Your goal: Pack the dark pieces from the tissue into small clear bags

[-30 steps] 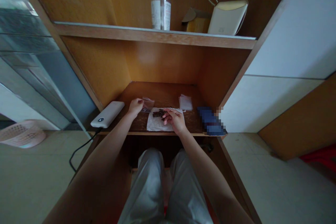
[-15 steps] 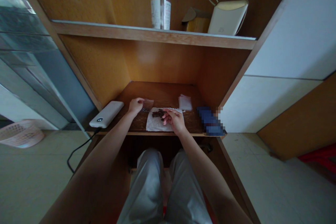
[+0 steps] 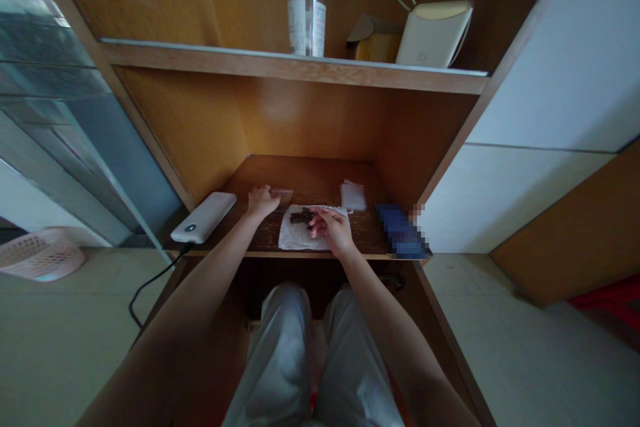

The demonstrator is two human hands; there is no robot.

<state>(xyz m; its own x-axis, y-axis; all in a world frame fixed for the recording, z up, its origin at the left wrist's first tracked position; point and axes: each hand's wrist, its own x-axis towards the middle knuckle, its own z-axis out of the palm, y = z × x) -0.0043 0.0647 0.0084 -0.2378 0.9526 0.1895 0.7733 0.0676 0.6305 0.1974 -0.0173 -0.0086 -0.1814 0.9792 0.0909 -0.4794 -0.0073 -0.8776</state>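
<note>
My left hand (image 3: 263,201) is closed on a small clear plastic bag (image 3: 285,195), which lies on the wooden shelf, its near part covered by my fingers. To its right a white paper towel (image 3: 295,238) is spread out, bearing a small heap of dark brown dried pieces (image 3: 300,216). My right hand (image 3: 334,229) is over the right side of this heap, fingers curled and their tips among the pieces. Whatever is between those fingertips is too small to make out. Behind the towel, to the right, sits a stack of clear plastic bags (image 3: 353,195).
A white power bank (image 3: 204,217) with a black cable lies at the shelf's left edge, and a blurred blue object (image 3: 401,230) at the right. The upper shelf (image 3: 240,60) holds a white-capped bottle (image 3: 307,13), a brown box (image 3: 377,40) and a cream device (image 3: 434,33) with a strap.
My left hand has shifted slightly right and down, its fingers covering more of the plastic bag. My right hand remains at the heap of dark pieces.
</note>
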